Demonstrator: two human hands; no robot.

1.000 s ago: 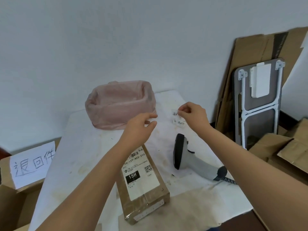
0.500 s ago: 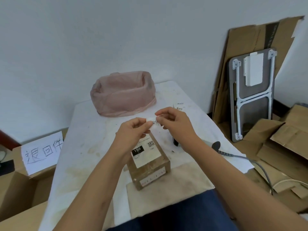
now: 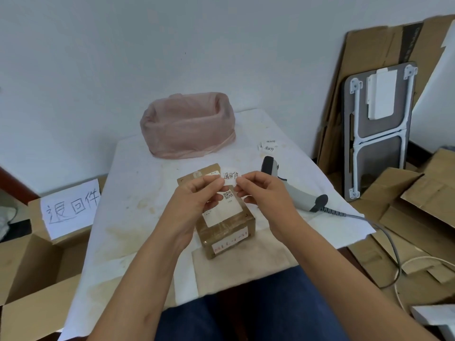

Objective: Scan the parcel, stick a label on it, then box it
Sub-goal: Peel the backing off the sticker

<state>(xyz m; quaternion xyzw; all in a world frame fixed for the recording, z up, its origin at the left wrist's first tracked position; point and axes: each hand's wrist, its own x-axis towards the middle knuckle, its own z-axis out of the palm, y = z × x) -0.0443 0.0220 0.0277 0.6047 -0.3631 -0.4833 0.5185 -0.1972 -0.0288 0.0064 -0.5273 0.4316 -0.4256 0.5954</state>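
Observation:
A brown taped parcel (image 3: 226,230) with a white shipping slip lies on the white table (image 3: 138,183) in front of me. Above its far end I hold a small white label (image 3: 231,175) with handwritten characters. My left hand (image 3: 197,195) pinches the label's left edge, my right hand (image 3: 258,190) its right edge. Both hands hover just over the parcel and hide part of its top. The grey barcode scanner (image 3: 290,190) lies to the right of the parcel, its cable running off the table edge.
A pink bag-lined bin (image 3: 187,126) stands at the table's back. Spare labels (image 3: 268,145) lie behind the scanner. An open cardboard box (image 3: 32,262) with a handwritten sign (image 3: 71,207) sits on the floor left. Flattened cardboard and a folded table (image 3: 379,129) crowd the right.
My right hand has brought a label from the spare ones at the back right to above the parcel. My left hand has joined it, and both now hold the label.

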